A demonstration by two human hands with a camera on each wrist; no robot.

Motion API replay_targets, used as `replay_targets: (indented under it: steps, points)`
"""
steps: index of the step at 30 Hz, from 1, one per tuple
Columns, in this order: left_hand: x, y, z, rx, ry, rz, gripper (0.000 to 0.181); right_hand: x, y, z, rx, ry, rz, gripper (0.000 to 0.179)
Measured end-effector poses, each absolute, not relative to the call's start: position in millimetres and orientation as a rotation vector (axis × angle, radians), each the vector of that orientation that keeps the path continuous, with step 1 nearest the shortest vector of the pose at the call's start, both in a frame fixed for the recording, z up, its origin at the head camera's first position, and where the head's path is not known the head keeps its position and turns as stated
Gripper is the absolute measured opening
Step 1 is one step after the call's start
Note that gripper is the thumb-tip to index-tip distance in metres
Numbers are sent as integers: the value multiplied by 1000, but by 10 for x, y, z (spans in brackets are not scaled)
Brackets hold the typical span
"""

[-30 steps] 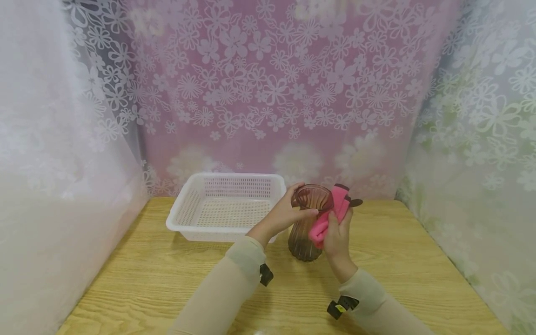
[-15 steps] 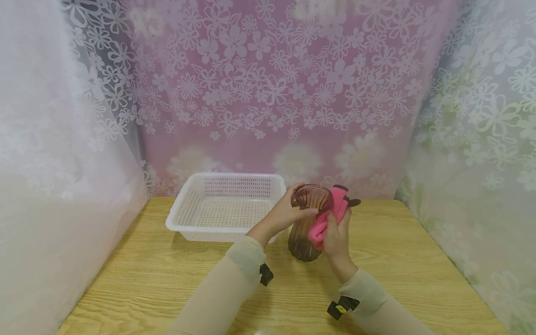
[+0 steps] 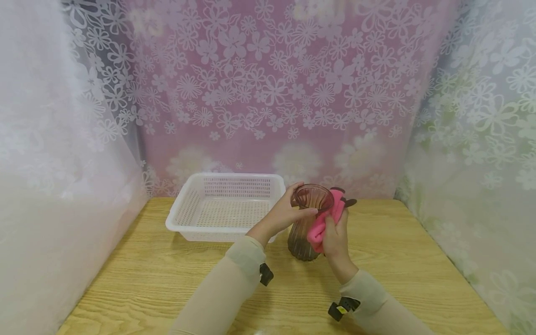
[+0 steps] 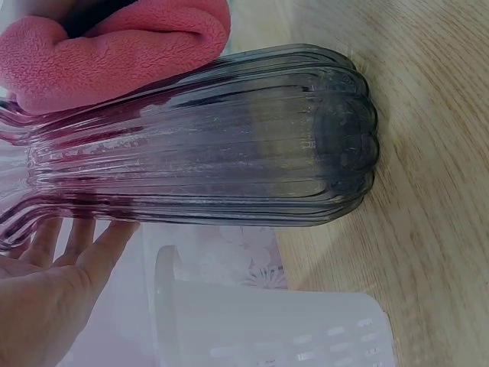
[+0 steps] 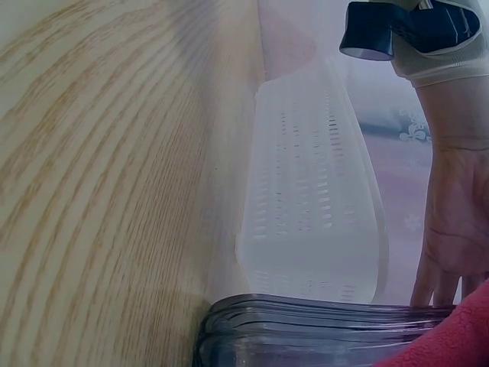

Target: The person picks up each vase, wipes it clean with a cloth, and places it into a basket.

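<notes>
A ribbed glass vase [image 3: 302,239], pinkish at the flared mouth and smoky grey toward the base, stands upright on the wooden table. My left hand [image 3: 284,214] grips it around the neck just under the rim, thumb in front. In the left wrist view, fingers [image 4: 99,252] of that hand touch the ribbed glass [image 4: 229,145]. My right hand [image 3: 336,239] holds a folded pink cloth [image 3: 324,225] with dark brown trim against the vase's right side. The fluffy cloth [image 4: 114,53] covers part of the neck and upper body in the left wrist view.
A white plastic basket [image 3: 232,229] with perforated walls stands left of the vase, close to the left forearm. The wooden table [image 3: 167,288] extends around both. Flowered curtains [image 3: 268,93] enclose the back and sides.
My right hand has shifted the pink cloth slightly left and down along the vase's side. The left hand and the vase stay in place.
</notes>
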State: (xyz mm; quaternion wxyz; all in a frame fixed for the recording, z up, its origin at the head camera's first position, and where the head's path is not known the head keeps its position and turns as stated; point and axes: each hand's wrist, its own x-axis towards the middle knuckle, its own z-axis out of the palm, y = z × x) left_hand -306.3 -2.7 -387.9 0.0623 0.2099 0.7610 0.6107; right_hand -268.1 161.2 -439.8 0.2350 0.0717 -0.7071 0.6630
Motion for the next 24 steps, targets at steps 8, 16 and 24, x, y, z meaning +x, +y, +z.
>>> replay_targets:
  steps: [8, 16, 24]
  points:
    - [-3071, -20, -3883, 623, 2291, 1840, 94, -2647, 1627, -4364, 192, -2007, 1813, 32]
    - [-3079, -13, -3895, 622, 2285, 1855, 93, -2542, 1629, -4191, 182, -2098, 1815, 29]
    - [-3073, -14, -3891, 622, 2291, 1850, 92, -2676, 1694, -4389, 166, -2145, 1772, 31]
